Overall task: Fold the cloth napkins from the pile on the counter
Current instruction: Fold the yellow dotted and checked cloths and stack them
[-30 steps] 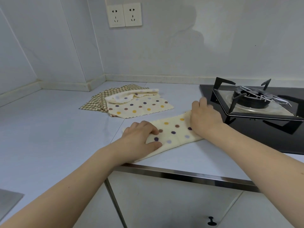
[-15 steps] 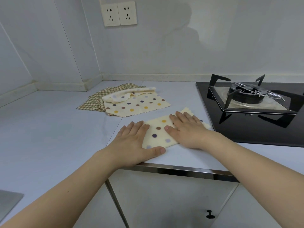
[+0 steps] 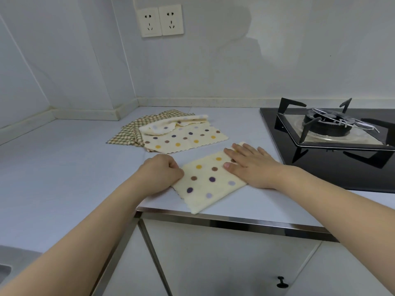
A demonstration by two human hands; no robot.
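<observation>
Near the counter (image 3: 64,167) edge, I see the folded dotted napkin (image 3: 210,182) lying flat, my right hand (image 3: 252,165) spread flat on it, my left hand (image 3: 160,174) pinching its left edge with curled fingers.

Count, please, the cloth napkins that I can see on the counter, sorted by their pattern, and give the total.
Dotted cream napkins: 3 (folded napkin under both hands, flat napkin on the pile, crumpled napkin on top of it)
Checked napkins: at least 1 (checked cloth at the bottom; layers cannot be told apart)
Total: at least 4
</observation>
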